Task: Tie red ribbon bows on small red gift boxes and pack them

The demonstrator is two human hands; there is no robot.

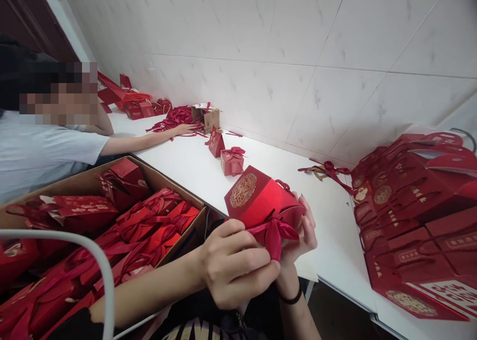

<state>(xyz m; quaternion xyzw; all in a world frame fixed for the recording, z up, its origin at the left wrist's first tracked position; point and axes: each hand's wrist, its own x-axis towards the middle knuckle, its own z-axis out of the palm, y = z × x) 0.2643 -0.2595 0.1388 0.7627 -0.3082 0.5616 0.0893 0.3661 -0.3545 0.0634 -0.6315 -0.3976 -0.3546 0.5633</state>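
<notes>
A red gift box (257,193) with a gold round emblem is held up in front of me, tilted, above the table's near edge. A dark red ribbon (275,233) is tied in a bow at its near end. My left hand (236,260) is closed, its fingers pinching the ribbon's loop and tail. Behind the box, my right hand (303,230) wraps round its right side, a black band on the wrist; part of that hand is hidden by the box.
A cardboard carton (197,211) full of red boxes stands at left, behind a grey metal bar (93,250). Stacked red boxes (413,230) fill the table's right. Small boxes (231,162) and loose ribbons (330,170) lie near the wall. A co-worker's arm (149,138) reaches toward a ribbon pile (179,117).
</notes>
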